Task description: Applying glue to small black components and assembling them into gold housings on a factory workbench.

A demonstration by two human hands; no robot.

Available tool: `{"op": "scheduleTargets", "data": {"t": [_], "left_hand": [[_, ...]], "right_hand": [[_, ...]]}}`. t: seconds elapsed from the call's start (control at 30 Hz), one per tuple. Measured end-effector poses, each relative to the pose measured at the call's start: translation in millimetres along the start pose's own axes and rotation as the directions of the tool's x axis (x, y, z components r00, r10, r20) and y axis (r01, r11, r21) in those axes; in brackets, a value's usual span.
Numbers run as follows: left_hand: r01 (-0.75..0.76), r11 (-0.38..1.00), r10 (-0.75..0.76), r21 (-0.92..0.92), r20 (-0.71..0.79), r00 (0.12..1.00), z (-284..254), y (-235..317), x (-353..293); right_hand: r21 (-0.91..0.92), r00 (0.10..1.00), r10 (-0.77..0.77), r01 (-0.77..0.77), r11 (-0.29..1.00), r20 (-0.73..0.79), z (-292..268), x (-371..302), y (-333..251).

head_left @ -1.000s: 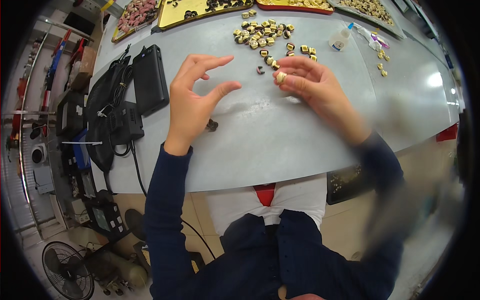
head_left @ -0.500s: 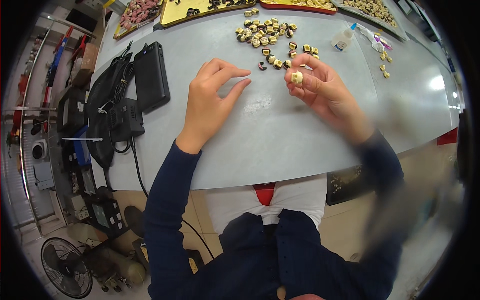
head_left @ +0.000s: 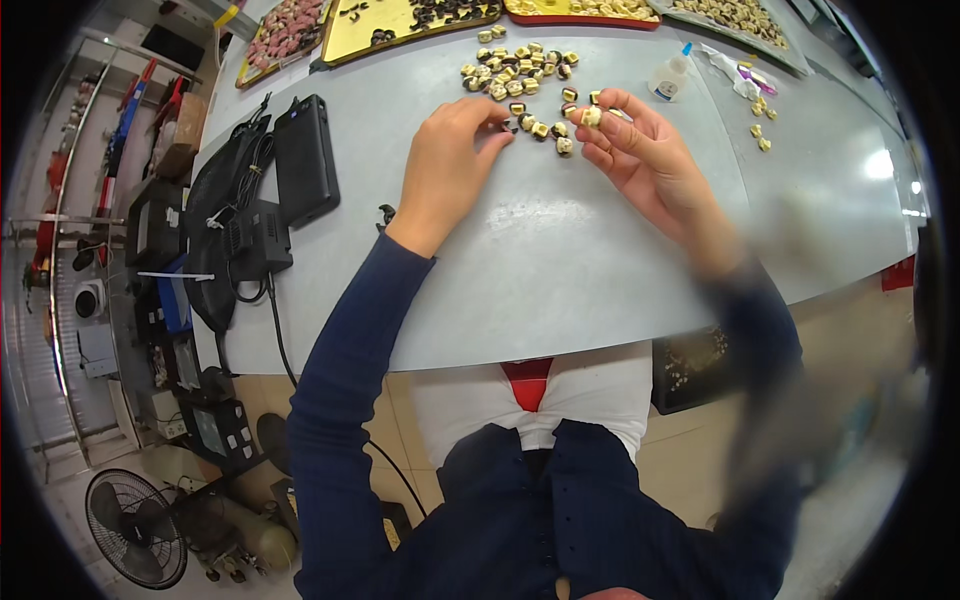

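Note:
My right hand (head_left: 650,165) pinches a small cream-coloured piece (head_left: 591,117) between thumb and fingers. To the left, my left hand (head_left: 447,170) has its thumb and fingertips closed around a small dark curved piece (head_left: 509,127), mostly covered by the fingers. Between and beyond the hands lies a loose group of small cream-and-dark pieces (head_left: 515,72), with a few of them (head_left: 564,147) close to my right fingertips. Several small black curved bits (head_left: 386,216) rest on the table beside my left wrist.
A small blue-tipped squeeze bottle (head_left: 670,78) stands beyond my right hand. Trays of small parts line the far edge, including a yellow tray (head_left: 345,42). Left lie a black box-shaped device (head_left: 306,160) and an adapter (head_left: 255,238) with cables. Cream pieces (head_left: 763,143) lie at right.
My left hand has moved forward and right, and its fingers have closed on the dark curved piece. My right hand has risen slightly, still holding the cream piece. Black bits now show by my left wrist.

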State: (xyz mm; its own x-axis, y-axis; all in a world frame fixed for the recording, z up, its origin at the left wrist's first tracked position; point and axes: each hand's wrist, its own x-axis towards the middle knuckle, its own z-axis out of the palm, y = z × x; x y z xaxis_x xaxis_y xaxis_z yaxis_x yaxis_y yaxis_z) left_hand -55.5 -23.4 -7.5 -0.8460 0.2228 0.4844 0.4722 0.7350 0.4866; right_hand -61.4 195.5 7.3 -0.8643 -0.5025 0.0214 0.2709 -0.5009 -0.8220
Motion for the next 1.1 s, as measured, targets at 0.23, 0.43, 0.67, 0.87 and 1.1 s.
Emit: {"op": "scheduleTargets", "data": {"t": [0.23,0.43,0.67,0.87,1.1], "left_hand": [[0.022,0.998,-0.020,-0.064,0.033,0.999,-1,6,3],[-0.099,0.995,0.098,0.022,0.022,0.995,2,2,4],[0.168,0.979,-0.185,0.116,0.160,0.970,-26,18,6],[-0.107,0.993,0.112,-0.047,0.136,0.984,-26,-3,9],[0.032,0.992,-0.001,-0.123,0.245,0.969,-26,-11,6]], "right_hand": [[-0.030,1.000,0.006,-0.006,1.000,0.002,-3,-1,-4],[-0.025,1.000,-0.001,0.002,1.000,0.009,-3,0,-3],[-0.039,1.000,-0.017,0.016,0.999,-0.019,-7,0,-4],[-0.035,0.999,-0.040,0.040,0.999,-0.023,-7,2,-1],[-0.105,0.999,-0.024,0.021,0.994,-0.024,-4,1,-2]]}}
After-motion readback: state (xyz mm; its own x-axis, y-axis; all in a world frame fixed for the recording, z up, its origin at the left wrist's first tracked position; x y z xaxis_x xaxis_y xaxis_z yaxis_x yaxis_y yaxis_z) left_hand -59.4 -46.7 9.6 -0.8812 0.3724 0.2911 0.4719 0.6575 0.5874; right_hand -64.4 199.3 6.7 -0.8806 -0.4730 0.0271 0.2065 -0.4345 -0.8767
